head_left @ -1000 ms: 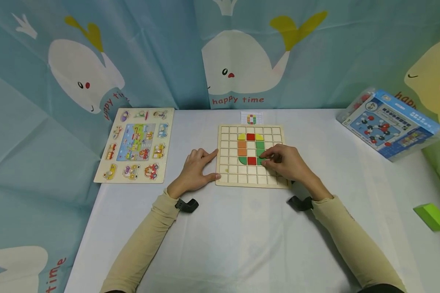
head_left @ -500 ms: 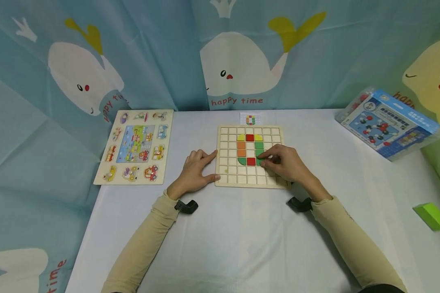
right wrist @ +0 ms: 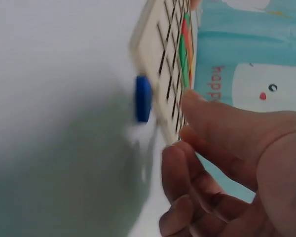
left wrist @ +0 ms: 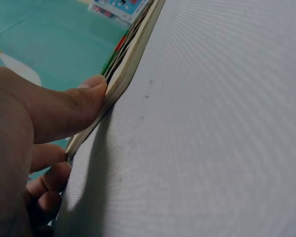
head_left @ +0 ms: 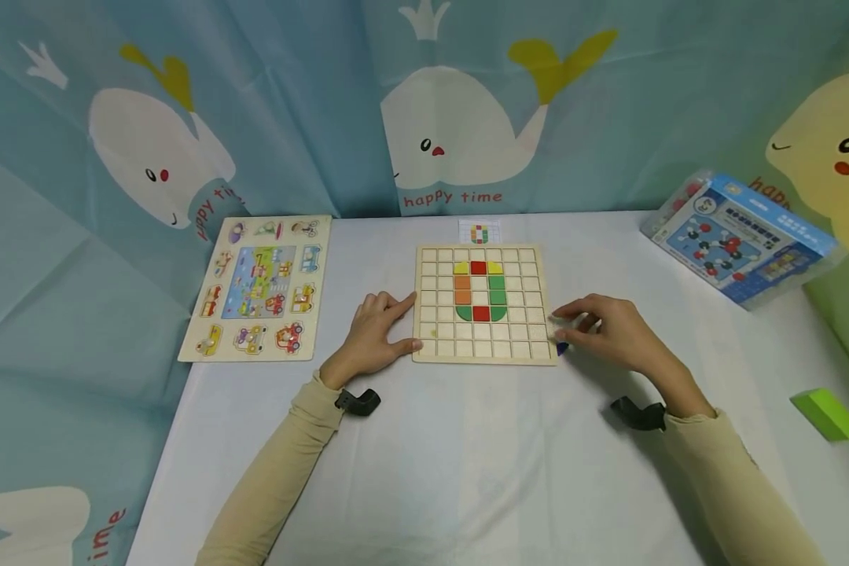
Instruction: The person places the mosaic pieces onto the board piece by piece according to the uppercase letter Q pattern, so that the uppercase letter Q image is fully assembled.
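Observation:
A wooden grid board [head_left: 453, 347] lies on the table, with yellow, red, orange and green pieces [head_left: 498, 290] set in its cells as a ring. My left hand [head_left: 371, 334] rests at the board's left edge, thumb and index finger spread along it; in the left wrist view the thumb [left wrist: 74, 106] presses the rim. Just off the right edge is my right hand [head_left: 611, 330], fingers loosely bent and nothing between them. Close under its thumb, a small dark blue piece [right wrist: 143, 98] sits beside the board's edge in the right wrist view.
Behind the board lies a small pattern card [head_left: 479, 233]. A wooden vehicle puzzle [head_left: 304, 318] is at the left, and a blue molecule-kit box [head_left: 743, 236] stands at the back right. A green block [head_left: 828, 414] lies at the far right. A whale-print curtain [head_left: 290, 102] backs the table.
My right hand has left the lower-right green corner piece, now in its cell, and moved right off the board to beside the blue piece. My left hand stays at the left edge.

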A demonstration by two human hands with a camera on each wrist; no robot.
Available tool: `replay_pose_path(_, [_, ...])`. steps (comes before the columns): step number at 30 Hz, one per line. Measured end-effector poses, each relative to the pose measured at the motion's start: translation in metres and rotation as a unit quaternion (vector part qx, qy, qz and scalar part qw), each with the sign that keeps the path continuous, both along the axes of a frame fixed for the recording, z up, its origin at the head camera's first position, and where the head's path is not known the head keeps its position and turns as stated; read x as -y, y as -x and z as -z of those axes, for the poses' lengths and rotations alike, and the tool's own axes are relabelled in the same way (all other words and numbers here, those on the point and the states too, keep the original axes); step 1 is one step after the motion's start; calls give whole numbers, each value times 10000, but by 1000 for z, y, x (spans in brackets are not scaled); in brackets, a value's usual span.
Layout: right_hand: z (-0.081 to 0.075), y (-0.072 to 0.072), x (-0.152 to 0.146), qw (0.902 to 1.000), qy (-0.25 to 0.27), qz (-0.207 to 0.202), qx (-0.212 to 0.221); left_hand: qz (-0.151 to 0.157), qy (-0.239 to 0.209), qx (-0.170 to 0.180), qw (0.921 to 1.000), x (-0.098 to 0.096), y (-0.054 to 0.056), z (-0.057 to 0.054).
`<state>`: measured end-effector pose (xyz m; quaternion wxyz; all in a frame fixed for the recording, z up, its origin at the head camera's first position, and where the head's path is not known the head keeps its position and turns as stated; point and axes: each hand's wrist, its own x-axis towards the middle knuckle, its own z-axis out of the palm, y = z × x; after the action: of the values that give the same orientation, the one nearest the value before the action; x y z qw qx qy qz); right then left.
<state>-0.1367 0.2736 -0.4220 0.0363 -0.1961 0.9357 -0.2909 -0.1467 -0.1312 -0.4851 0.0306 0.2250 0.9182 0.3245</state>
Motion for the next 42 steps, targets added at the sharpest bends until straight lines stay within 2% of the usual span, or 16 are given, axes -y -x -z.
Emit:
replay_pose_path(5, [0, -14, -18, 9987, -358, 38, 371, -16, 11, -3, 10000, 0, 0, 0])
replay_pose_path(10, [6, -22, -21, 9985, -329, 48, 425, -7, 21, -22, 10000, -1, 0, 0])
replay_pose_path(19, [13, -20, -7, 9989, -112, -102, 438, 21, -4, -28, 10000, -1, 1, 2])
replay_pose_path(31, [11, -21, -5, 9977, -429, -28, 523, -30, 7, -6, 10000, 0, 2, 2])
replay_pose_path(35, [9, -21, -6, 9986, -323, 200, 356, -31, 57, -4, 10000, 0, 3, 3])
replay_pose_path(42, [15, -17, -9, 9977, 240, 486, -411, -1, 71, -18, 10000, 0, 3, 4])
